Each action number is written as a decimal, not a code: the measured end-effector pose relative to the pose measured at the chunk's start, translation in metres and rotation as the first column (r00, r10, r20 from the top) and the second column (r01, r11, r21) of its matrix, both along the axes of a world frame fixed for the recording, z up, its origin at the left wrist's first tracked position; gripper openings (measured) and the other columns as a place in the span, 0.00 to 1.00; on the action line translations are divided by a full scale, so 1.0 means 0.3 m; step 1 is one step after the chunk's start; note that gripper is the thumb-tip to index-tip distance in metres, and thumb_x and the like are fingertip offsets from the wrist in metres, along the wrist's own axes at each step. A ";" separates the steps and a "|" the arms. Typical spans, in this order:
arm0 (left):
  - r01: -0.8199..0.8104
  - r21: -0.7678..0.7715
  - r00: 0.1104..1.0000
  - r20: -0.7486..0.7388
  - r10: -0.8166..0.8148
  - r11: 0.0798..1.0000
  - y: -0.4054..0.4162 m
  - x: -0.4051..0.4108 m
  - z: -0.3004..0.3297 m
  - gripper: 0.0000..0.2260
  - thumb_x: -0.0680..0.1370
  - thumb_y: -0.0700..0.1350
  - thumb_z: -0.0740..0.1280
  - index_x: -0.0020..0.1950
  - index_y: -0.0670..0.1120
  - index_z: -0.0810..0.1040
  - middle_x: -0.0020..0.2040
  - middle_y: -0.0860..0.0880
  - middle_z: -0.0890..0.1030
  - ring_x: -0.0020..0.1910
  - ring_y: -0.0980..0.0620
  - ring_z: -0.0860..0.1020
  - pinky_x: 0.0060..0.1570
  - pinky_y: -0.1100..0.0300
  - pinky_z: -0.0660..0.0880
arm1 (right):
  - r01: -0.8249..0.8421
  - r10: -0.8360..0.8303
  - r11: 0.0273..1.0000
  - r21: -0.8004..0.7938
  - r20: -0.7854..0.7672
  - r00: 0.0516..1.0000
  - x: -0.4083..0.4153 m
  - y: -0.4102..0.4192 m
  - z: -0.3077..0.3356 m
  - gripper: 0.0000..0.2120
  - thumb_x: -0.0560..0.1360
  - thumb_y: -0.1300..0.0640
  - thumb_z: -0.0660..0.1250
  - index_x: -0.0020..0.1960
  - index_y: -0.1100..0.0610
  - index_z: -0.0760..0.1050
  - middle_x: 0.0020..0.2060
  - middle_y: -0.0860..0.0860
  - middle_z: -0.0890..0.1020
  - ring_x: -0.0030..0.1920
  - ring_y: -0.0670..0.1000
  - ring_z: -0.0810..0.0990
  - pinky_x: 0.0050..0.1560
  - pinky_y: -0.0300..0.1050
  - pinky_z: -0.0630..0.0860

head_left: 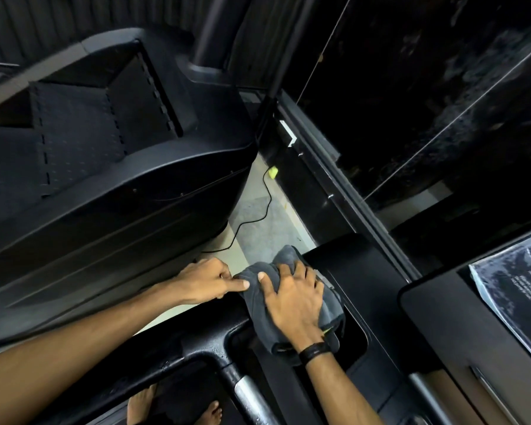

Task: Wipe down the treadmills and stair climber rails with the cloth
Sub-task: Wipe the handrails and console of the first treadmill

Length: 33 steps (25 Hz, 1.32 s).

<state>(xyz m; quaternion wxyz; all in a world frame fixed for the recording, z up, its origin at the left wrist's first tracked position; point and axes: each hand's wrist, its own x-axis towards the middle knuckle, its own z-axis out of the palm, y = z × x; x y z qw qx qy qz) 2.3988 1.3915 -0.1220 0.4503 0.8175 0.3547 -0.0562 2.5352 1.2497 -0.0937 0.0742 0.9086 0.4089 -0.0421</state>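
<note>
Two hands at work, both on one cloth (259, 305). We list the dark grey cloth as bunched and draped over the black console (377, 289) of a treadmill, at its left front corner, beside a recessed tray.

Right hand (292, 302): we see its grip closed on the cloth, palm down, fingers curled into the folds, thumb spread toward the left. A black band (314, 352) sits on that wrist.

Left hand (212, 280): its grip pinches the cloth's left edge between thumb and forefinger.

Other items we note: a black handrail (178, 351) with a silver sensor bar (249, 394) below the hands, wet with droplets; a stair climber (105, 142) with dark steps at upper left; a black cable (258, 213) running over the grey floor (258, 231) to a yellow-green plug (272, 172); a screen (515, 283) with small white text at right; two bare feet (141, 406) at the bottom edge.
</note>
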 end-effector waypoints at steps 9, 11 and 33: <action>-0.175 -0.163 0.962 0.181 0.204 0.971 -0.058 0.128 0.048 0.14 0.66 0.51 0.73 0.35 0.47 0.70 0.33 0.53 0.73 0.34 0.55 0.71 0.35 0.57 0.67 | 0.099 -0.076 0.990 0.095 -0.226 0.971 0.132 0.040 0.134 0.17 0.79 0.45 0.63 0.66 0.51 0.74 0.63 0.55 0.77 0.64 0.60 0.75 0.66 0.55 0.70; -0.178 -0.202 0.905 0.350 0.241 0.963 -0.061 0.147 0.100 0.11 0.61 0.49 0.68 0.34 0.47 0.68 0.31 0.53 0.71 0.31 0.55 0.69 0.34 0.57 0.66 | 0.015 0.035 0.992 0.126 -0.383 0.923 0.192 0.045 0.166 0.26 0.76 0.59 0.66 0.73 0.49 0.67 0.72 0.53 0.69 0.73 0.58 0.66 0.73 0.54 0.63; -0.106 -0.106 0.867 0.476 0.144 0.989 -0.080 0.184 0.342 0.04 0.64 0.48 0.68 0.36 0.52 0.74 0.32 0.56 0.76 0.34 0.53 0.75 0.34 0.55 0.69 | -0.122 0.142 0.961 0.249 -0.064 0.988 0.313 -0.088 0.477 0.16 0.66 0.59 0.64 0.52 0.46 0.77 0.46 0.44 0.81 0.51 0.51 0.80 0.54 0.49 0.75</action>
